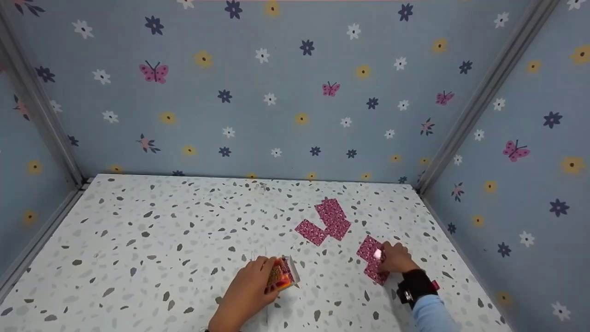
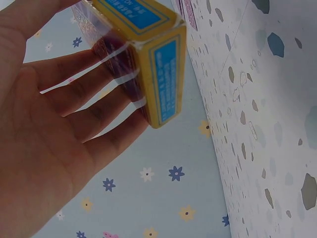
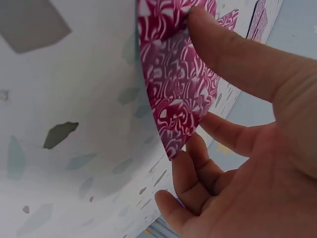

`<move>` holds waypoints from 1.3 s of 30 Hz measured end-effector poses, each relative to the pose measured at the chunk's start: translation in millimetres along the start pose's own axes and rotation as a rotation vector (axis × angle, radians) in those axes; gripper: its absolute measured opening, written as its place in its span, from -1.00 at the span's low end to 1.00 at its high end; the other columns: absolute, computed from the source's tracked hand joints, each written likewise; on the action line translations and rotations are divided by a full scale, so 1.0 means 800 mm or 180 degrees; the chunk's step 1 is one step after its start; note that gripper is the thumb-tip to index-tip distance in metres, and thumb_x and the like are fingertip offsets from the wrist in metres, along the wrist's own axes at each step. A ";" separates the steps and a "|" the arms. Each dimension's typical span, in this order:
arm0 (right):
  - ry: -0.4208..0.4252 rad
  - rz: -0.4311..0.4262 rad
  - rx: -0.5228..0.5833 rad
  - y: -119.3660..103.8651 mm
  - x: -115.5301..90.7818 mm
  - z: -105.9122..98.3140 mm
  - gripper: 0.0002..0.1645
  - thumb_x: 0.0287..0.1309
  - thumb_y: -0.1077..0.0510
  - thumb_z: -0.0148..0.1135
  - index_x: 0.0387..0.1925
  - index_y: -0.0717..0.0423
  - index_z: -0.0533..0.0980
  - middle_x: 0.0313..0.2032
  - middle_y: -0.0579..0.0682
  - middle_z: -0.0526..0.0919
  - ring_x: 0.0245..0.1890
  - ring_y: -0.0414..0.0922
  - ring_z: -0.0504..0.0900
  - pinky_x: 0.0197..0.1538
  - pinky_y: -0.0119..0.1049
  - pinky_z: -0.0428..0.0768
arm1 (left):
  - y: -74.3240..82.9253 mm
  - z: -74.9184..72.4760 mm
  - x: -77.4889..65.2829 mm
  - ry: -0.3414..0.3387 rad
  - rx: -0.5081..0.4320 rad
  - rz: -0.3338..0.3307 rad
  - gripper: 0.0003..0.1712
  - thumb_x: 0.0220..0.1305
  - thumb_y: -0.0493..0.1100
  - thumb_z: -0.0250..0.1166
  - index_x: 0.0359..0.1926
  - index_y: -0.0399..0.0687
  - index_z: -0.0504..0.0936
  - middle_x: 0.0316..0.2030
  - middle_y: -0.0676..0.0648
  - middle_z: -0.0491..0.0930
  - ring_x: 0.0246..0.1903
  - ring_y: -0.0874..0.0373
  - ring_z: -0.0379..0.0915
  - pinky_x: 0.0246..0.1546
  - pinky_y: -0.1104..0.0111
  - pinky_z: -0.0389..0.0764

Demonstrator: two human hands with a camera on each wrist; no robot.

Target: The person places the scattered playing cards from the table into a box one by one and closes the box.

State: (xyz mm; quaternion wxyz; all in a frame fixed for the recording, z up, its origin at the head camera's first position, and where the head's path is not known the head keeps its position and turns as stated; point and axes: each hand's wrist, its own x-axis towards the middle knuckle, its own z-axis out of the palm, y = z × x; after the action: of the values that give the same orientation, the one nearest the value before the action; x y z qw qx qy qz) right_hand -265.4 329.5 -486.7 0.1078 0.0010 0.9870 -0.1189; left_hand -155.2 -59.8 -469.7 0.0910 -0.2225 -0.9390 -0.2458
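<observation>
My left hand (image 1: 246,287) holds a small card box (image 1: 283,275) with orange and yellow colours, just above the table at front centre. In the left wrist view the box (image 2: 162,74) shows yellow edges and blue label panels, and the fingers lie along its side. My right hand (image 1: 397,258) is over the table's right part. Between its thumb and fingers it pinches a playing card (image 3: 173,69) with a magenta-and-white patterned back. Just below that hand, another card (image 1: 375,274) of the same pattern lies on the table. The card faces are hidden.
Several matching cards (image 1: 332,216) lie overlapping farther back, with one card (image 1: 311,232) at their left. The white speckled table (image 1: 161,230) meets a flowered back wall (image 1: 258,124) and a right side wall (image 1: 530,184). Metal posts (image 1: 484,97) stand at the corners.
</observation>
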 end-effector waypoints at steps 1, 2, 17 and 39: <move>0.0022 0.0010 -0.0003 0.000 -0.002 0.000 -0.38 -0.28 0.09 0.46 -0.16 0.26 0.39 -0.14 0.36 0.38 -0.08 0.25 0.35 -0.04 0.14 0.38 | 0.000 0.000 0.000 -0.0014 0.0006 0.0005 -0.28 -0.03 -0.02 0.42 0.13 -0.25 0.42 -0.07 -0.14 0.48 -0.15 0.01 0.46 -0.14 0.12 0.55; 0.0047 0.0013 -0.0013 -0.001 -0.003 0.000 -0.42 -0.27 0.10 0.46 -0.21 0.26 0.39 -0.16 0.35 0.39 -0.11 0.24 0.35 -0.06 0.13 0.39 | 0.000 0.000 0.000 -0.0031 0.0003 -0.0004 -0.28 -0.03 -0.01 0.42 0.13 -0.24 0.42 -0.07 -0.14 0.48 -0.14 0.01 0.46 -0.13 0.11 0.55; 0.0485 -0.0381 0.0356 -0.025 -0.025 -0.004 -0.92 0.07 0.41 0.08 -0.35 0.31 0.37 -0.49 0.09 0.44 -0.47 -0.07 0.41 -0.40 -0.20 0.40 | 0.000 0.003 0.002 -0.0101 0.0005 -0.0053 -0.26 -0.03 0.00 0.41 0.15 -0.25 0.41 -0.06 -0.15 0.48 -0.14 0.00 0.46 -0.11 0.10 0.54; 0.0302 -0.1089 0.1498 -0.138 -0.071 -0.013 -0.45 0.15 0.45 0.01 0.18 0.10 0.40 -0.37 0.11 0.63 -0.54 -0.14 0.58 -0.46 -0.36 0.59 | -0.001 0.004 0.002 -0.0160 0.0008 -0.0086 -0.22 -0.02 0.05 0.40 0.17 -0.25 0.40 -0.05 -0.14 0.48 -0.13 -0.01 0.46 -0.10 0.09 0.54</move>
State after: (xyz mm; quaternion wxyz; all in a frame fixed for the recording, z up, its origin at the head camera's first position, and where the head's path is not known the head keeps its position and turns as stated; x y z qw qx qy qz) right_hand -215.6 226.4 -438.8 0.0367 -0.1349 0.9221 -0.3608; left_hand -157.5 -58.2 -472.2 0.0642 -0.2158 -0.9443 -0.2401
